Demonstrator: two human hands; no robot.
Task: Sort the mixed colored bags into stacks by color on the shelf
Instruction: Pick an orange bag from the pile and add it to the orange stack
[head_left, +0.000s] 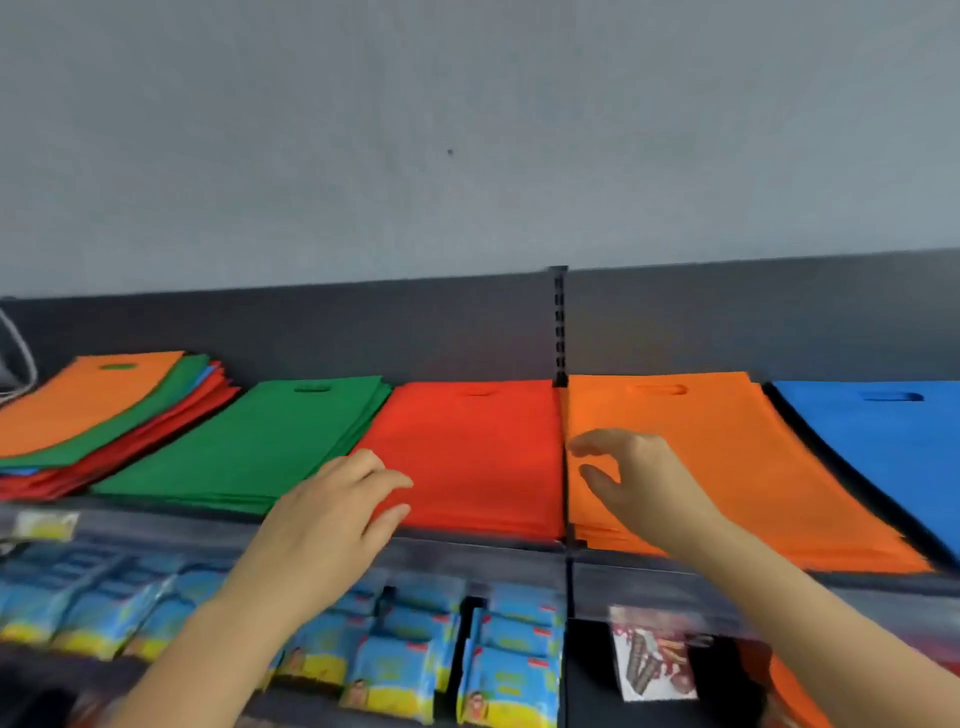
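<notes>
Here, fingers (387, 480) over red stack (467, 457) edge

Matt, soft cloth-like sheet is shown in all bags: green stack (249, 447), red stack (478, 452), orange stack (727, 467), blue stack (893, 441) and mixed pile (104, 415); no gloss is seen, surfaces smooth w/ faint fibre texture. Shelf back panel (363, 332) and slotted upright (559, 322) are rendered as dark, matt painted metal. Snack packets (395, 670) below are shown as glossy printed plastic film. Wall (467, 130) is given as matt, finely rough plaster.
</notes>
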